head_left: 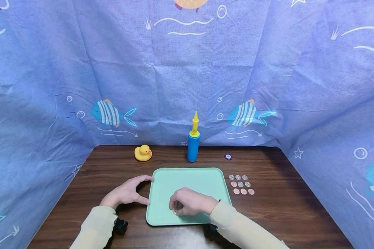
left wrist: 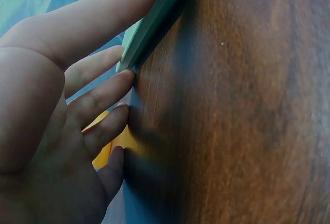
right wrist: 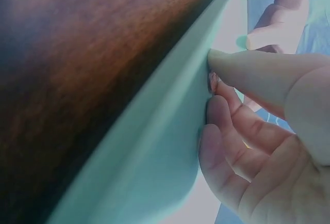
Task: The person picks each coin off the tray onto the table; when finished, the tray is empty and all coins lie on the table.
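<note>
A mint-green tray (head_left: 162, 176) lies on the dark wooden table. My left hand (head_left: 129, 191) is at its left edge, thumb and fingers spread apart with fingertips touching the rim. In the left wrist view those fingers (left wrist: 103, 96) reach down beside the tray's side wall (left wrist: 154, 25). My right hand (head_left: 188, 202) is low over the tray's front middle, fingers curled, with a copper coin (head_left: 174, 210) at the fingertips. The right wrist view has the coin (right wrist: 213, 83) between thumb and fingers, close against the tray surface, partly hidden by them.
Right of the tray, silver and copper coins (head_left: 240, 184) lie in three rows. Behind it stand a blue and yellow balloon pump (head_left: 193, 147), a yellow rubber duck (head_left: 142, 154) and a dark poker chip (head_left: 228, 156). A blue fish-print cloth (head_left: 174, 86) encloses the back and sides.
</note>
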Available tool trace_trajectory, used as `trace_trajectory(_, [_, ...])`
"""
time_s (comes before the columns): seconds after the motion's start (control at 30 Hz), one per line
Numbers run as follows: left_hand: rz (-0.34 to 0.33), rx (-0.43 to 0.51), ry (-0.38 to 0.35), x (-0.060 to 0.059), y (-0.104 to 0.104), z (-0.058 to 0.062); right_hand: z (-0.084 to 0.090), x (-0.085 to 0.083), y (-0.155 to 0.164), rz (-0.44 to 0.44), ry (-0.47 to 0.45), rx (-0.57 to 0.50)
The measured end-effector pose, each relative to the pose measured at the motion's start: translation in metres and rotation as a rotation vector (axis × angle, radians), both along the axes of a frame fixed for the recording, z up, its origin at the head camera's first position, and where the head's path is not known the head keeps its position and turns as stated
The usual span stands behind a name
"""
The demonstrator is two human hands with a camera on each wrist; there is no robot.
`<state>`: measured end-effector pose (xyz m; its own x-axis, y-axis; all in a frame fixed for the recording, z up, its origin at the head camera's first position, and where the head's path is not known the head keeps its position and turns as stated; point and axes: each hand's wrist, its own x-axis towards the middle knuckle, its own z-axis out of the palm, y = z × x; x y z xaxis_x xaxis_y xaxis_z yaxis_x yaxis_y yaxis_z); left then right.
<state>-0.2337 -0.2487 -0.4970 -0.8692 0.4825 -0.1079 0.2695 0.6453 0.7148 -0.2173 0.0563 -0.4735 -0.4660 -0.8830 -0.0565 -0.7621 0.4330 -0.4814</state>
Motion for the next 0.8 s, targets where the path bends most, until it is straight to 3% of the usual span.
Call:
trace_trajectory(0.5, [0.001,-0.009,-0.005,-0.002,0.001,0.000,-0.002,-0.002,0.001,-0.011,-0.017,0.008])
trace_trajectory(0.8, [0.004,-0.007,-0.016,-0.001,0.001,0.000,-0.007,-0.002,0.004,0.029,0.068,-0.041])
